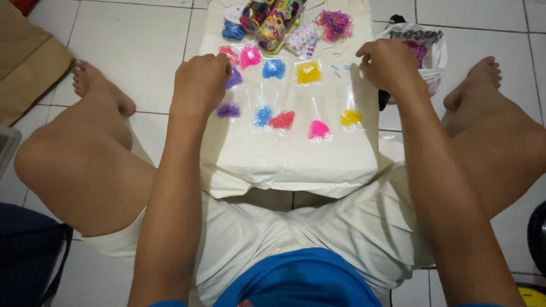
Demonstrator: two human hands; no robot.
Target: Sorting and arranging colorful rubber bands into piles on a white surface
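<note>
The left hand point(200, 79) was curled shut, knuckles up, its fingertips pinching a small clear plastic packet of purple rubber bands point(233, 78) on the cream cloth sheet point(284, 159) spread over the white tiled floor point(136, 51). Just below that hand lay another purple packet point(228, 110), and to its right a row of small packets: blue point(263, 115), red point(282, 120), pink point(318, 130) and yellow point(350, 117). Just above and right of the left hand sat a bright pink packet point(249, 56), then a blue one point(273, 69) and a yellow one point(308, 73). The right hand point(388, 63) hovered with its fingers bent loosely downward at the sheet's far edge; whether it held anything could not be told. Directly beyond it stood a white plastic bag point(424, 48). Between and beyond both hands lay a clear bag of mixed coloured bands point(270, 20) and a loose multicoloured heap of bands point(334, 24).
</note>
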